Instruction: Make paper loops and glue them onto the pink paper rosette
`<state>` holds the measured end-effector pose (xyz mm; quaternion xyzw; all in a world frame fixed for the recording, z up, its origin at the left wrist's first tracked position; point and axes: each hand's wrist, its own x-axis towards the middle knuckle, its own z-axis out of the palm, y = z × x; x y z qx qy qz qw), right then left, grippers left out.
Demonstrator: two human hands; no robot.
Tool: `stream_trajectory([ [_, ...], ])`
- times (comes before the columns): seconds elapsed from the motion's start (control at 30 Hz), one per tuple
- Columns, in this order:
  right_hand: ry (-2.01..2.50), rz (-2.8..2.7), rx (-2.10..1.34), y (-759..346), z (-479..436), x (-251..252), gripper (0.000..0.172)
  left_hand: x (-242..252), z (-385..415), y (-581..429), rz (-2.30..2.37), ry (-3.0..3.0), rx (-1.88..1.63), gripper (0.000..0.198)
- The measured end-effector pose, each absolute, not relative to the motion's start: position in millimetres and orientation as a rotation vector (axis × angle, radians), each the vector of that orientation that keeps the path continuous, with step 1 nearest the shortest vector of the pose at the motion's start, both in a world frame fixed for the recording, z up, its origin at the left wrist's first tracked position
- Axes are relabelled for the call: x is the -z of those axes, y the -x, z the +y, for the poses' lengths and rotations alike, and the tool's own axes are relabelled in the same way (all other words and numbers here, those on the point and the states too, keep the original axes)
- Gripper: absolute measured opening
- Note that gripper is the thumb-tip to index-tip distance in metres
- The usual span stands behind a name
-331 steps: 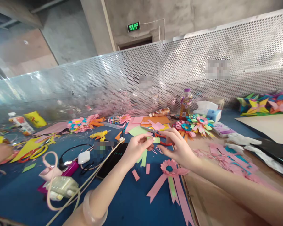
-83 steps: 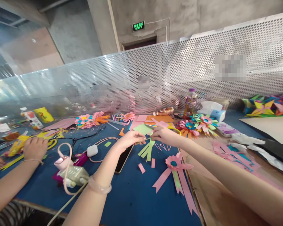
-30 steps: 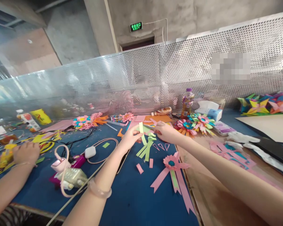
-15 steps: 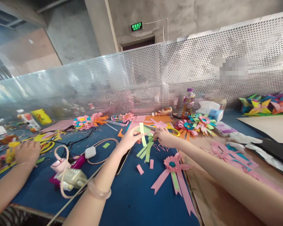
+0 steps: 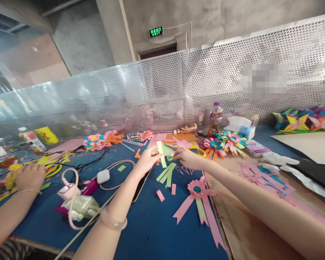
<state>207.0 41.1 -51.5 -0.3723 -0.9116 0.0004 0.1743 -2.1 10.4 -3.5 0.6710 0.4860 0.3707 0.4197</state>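
Observation:
My left hand is closed in a pinch on a pale green paper strip, held upright above the blue table. My right hand is closed, its fingertips on a small green paper loop. Just below lie several green paper strips, fanned out. Yellow-handled scissors lie behind my right hand, partly hidden by it. Nearer to me is a pink paper flower with forked ribbon tails. Two small pink paper pieces lie left of it.
A phone lies partly under my left forearm. Left of it are a power strip, a white charger and cables. Another person's hand works at far left. Behind stand a bottle, a tissue pack and a perforated metal screen.
My right hand has moved slightly left, and the green loop now shows apart from the strips below. My left hand with its strip has shifted a little left.

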Motion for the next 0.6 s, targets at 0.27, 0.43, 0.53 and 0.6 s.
stream_trajectory([
  [0.27, 1.080, -2.591, 0.061, -205.3, 37.8, 54.4, 0.016, 6.1, 13.8, 5.6, 1.239, -1.662, -0.967, 0.037],
  [0.43, 1.059, -2.634, 0.112, -201.9, 32.1, 54.3, 0.013, 5.0, 14.0, 7.2, 1.271, -1.664, -1.001, 0.032],
  [0.53, 1.057, -2.650, 0.153, -200.8, 30.8, 53.4, 0.013, 4.1, 13.3, 7.0, 1.285, -1.667, -1.009, 0.030],
  [0.6, 1.059, -2.659, 0.185, -200.2, 30.2, 52.8, 0.013, 4.1, 13.2, 7.0, 1.292, -1.668, -1.012, 0.030],
])
